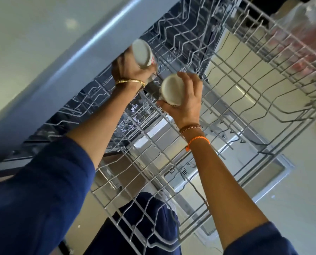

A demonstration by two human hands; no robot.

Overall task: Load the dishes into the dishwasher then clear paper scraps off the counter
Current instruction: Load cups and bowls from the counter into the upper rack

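Note:
Both arms reach forward over the pulled-out upper dishwasher rack [236, 100], a grey wire basket. My left hand [127, 69] grips a white cup [141, 53] with a red mark on its side, held bottom-up near the rack's far left corner, under the counter edge. My right hand [186, 100] grips a second white cup [172, 91], also turned bottom-up, over the middle of the rack's left part. Neither cup visibly rests on the wires. Paper scraps are not in view.
The grey counter edge [65, 57] runs diagonally above left. Below the rack lies the open dishwasher door [218, 173] with its detergent compartment. A clear plastic bag [304, 28] with something red sits at the top right. The pale floor [300, 199] lies at right.

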